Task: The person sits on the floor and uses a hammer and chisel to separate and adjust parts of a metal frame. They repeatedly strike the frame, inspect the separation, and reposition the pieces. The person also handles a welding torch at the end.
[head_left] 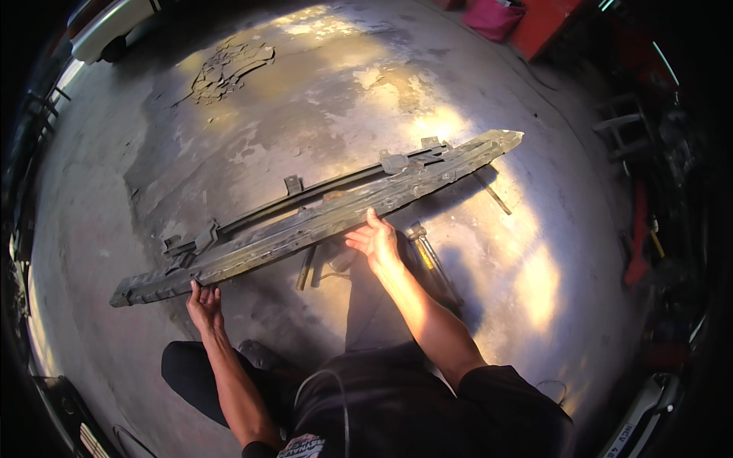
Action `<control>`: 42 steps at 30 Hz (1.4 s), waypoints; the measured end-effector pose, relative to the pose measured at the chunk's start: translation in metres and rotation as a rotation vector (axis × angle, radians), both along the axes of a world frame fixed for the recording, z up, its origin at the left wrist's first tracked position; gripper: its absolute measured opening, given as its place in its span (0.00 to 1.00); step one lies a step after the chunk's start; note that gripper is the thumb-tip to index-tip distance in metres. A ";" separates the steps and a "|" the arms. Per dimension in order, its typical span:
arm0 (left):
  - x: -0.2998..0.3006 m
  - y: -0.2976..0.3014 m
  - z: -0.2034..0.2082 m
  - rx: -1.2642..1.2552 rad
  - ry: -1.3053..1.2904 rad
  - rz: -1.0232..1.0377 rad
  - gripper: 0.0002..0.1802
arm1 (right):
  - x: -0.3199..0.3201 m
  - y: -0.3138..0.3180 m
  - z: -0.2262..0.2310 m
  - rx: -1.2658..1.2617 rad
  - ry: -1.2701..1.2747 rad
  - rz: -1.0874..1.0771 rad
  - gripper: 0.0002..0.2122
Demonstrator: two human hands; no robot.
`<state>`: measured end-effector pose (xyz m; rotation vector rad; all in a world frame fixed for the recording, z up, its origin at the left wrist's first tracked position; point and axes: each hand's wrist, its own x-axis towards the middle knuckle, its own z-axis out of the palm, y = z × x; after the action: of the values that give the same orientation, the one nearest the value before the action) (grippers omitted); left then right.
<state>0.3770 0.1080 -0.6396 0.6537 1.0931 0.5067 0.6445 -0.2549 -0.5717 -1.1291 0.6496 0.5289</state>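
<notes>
A long grey metal beam [305, 233], dented and dirty, lies slantwise across the middle, higher at its right end. My left hand [205, 307] is closed at the beam's near edge, close to the left end, fingers curled and partly hidden. Farther right, my right hand [374, 243] is palm up with its thumb against the near edge. Its other fingers are stretched out and apart below the beam. Along the far side runs a narrower dark rail [282, 200] with several brackets. Whether the two pieces are joined, I cannot tell.
Beside my right forearm is a hammer-like tool [427, 253] with a yellow mark. Dark bar ends [305, 267] show beneath the beam. Cracked flakes [229, 70] lie on the concrete floor [321, 114]. A car [114, 30] stands far left; red equipment [546, 27] is far right.
</notes>
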 end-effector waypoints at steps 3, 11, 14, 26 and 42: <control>-0.001 0.003 -0.006 0.008 -0.012 -0.008 0.21 | 0.000 -0.003 0.000 0.024 -0.029 0.025 0.36; 0.008 0.001 -0.010 0.041 -0.020 -0.018 0.22 | 0.006 -0.005 -0.005 0.016 -0.049 0.013 0.37; -0.003 0.011 -0.021 0.052 -0.028 -0.061 0.28 | 0.006 -0.002 -0.006 0.024 -0.052 0.020 0.37; 0.019 -0.009 0.004 0.114 0.051 0.018 0.31 | 0.010 -0.010 -0.024 0.096 -0.106 0.040 0.41; 0.028 -0.018 0.024 0.166 0.067 0.051 0.34 | 0.013 -0.016 -0.010 0.016 -0.196 0.195 0.42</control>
<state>0.4045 0.0902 -0.6154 0.7944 1.1412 0.6280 0.6576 -0.2705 -0.5817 -1.2193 0.3666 0.5796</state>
